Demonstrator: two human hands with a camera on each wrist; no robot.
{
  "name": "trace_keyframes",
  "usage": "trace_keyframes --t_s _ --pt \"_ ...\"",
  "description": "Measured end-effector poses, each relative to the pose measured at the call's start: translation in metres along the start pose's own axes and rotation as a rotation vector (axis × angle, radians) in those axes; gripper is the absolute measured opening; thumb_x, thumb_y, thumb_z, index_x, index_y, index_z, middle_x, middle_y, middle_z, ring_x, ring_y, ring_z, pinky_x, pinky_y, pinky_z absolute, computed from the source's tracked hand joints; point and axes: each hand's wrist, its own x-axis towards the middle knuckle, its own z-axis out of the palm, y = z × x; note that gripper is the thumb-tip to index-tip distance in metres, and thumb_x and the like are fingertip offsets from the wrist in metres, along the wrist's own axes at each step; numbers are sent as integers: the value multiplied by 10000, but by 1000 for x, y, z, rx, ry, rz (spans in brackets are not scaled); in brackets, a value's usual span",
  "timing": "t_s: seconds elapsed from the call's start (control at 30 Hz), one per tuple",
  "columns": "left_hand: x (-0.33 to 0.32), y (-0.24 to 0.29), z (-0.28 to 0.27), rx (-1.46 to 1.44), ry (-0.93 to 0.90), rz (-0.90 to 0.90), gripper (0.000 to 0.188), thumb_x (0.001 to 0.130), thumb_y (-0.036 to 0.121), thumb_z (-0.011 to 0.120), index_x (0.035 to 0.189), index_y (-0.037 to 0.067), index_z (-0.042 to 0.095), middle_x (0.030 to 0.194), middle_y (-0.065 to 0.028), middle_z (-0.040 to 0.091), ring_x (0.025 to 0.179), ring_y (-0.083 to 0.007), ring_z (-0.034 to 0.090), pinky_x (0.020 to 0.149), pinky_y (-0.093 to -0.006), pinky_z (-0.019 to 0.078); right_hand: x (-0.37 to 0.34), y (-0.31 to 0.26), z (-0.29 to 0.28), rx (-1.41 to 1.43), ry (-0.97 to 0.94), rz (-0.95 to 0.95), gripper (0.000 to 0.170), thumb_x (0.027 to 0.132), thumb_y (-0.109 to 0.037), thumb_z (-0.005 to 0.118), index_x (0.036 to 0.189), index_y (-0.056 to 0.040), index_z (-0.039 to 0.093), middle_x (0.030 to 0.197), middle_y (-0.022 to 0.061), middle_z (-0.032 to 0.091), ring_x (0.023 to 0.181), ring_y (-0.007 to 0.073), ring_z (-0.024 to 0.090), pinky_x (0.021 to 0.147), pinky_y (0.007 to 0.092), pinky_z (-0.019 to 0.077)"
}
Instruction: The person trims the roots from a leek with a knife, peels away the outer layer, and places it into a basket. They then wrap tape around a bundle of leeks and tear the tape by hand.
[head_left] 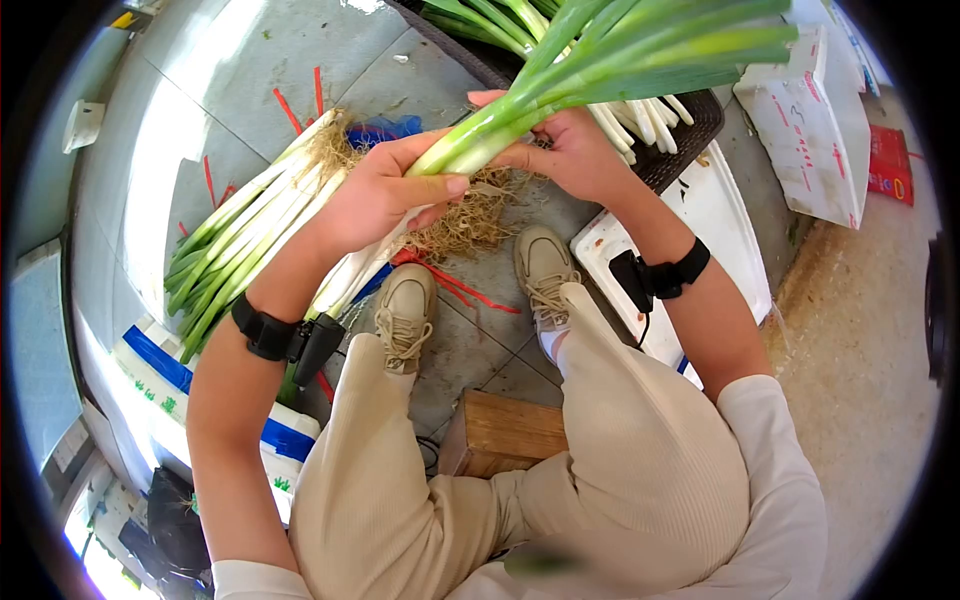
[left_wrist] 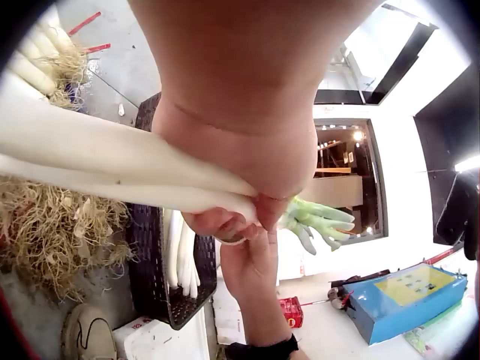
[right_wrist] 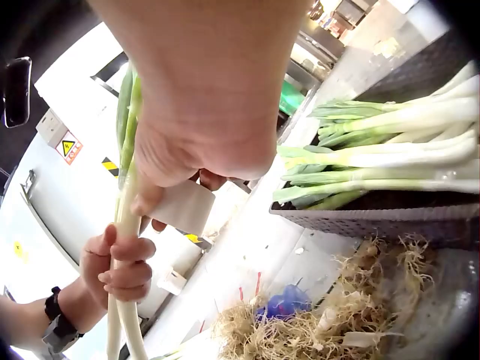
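Note:
Long green onions (head_left: 480, 135), white below and green above, lie slanted across both hands. My left hand (head_left: 390, 190) grips their pale lower stalks, its thumb along the front; in the right wrist view its fingers (right_wrist: 129, 270) wrap round two white stems. Higher up, my right hand (head_left: 580, 150) holds the same stalks, with its thumb in front and fingertips showing behind. A short, pale, roll-like piece (right_wrist: 184, 206) sits under the right hand's fingers in the right wrist view; what it is, I cannot tell.
More green onions (head_left: 260, 220) with roots lie on the floor at left, beside red strips and a root heap (head_left: 470, 215). A dark woven basket (right_wrist: 360, 221) holds other onions. Around stand a white tray (head_left: 730, 230), a white box (head_left: 810, 130) and a wooden stool (head_left: 505, 430).

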Motion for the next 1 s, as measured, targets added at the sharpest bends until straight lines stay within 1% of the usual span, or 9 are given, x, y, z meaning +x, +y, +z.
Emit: trace_keyframes --t_s 0.17,0.3,0.43,0.6,0.7,0.77,0.83,0.9,1.0 --pt "0 9 0 -120 -130 -111 241 957 205 624 1097 15 573 764 -44 567 525 -109 483 515 -257 401 0 -12 -2 131 -53 84 671 844 -23 745 1455 -66 473 1194 31 664 1023 95 619 892 286 516" --pt "2 16 -5 -202 -256 -230 271 971 234 603 1090 -8 579 735 -45 556 530 -122 490 507 -267 404 0 -12 1 221 -92 117 729 831 -20 755 1483 -60 431 1187 34 668 936 68 623 798 245 528" --pt "3 10 -11 -333 -374 -386 313 980 285 584 1052 -19 602 721 -43 554 529 -127 496 512 -267 423 -3 -21 -1 231 -194 216 753 815 -69 789 1483 -82 442 1170 19 673 980 63 605 872 260 506" --pt "2 -2 -17 -598 -510 -552 338 994 313 555 1042 -15 616 749 -41 577 581 -132 550 549 -259 460 -8 -27 7 537 -220 307 645 835 -21 743 1419 -18 469 1131 77 671 824 123 665 718 255 547" --pt "3 -4 -20 -373 -498 -470 384 980 363 589 1101 -2 587 822 -58 610 671 -156 616 617 -274 505 -10 -23 12 469 -163 287 588 849 -35 725 1384 -18 481 1122 95 667 775 137 665 696 258 549" --pt "-2 9 -15 102 -132 -325 486 933 389 677 1185 0 531 908 -78 634 764 -180 658 687 -301 531 -12 -18 12 449 -106 288 578 857 -36 710 1384 -18 472 1125 95 665 771 137 664 693 261 550" --pt "-3 -1 -10 247 -62 -165 602 852 343 775 1281 41 480 970 -100 639 791 -228 664 718 -351 543 -13 -17 13 432 -51 287 567 865 -37 695 1383 -18 463 1127 94 662 768 137 662 690 265 551" --pt "-9 -7 4 1069 350 409 629 803 263 804 1322 100 487 1015 -119 631 848 -278 652 749 -389 539 -14 -18 14 500 97 266 508 885 -46 697 1353 -36 498 1073 82 674 793 139 677 708 271 558" --pt "-9 -18 6 1252 481 491 649 810 176 757 1405 183 497 1026 -106 609 883 -292 623 785 -403 523 -11 -17 20 536 159 253 500 894 -58 687 1355 -50 493 1089 81 659 788 147 681 713 279 566"
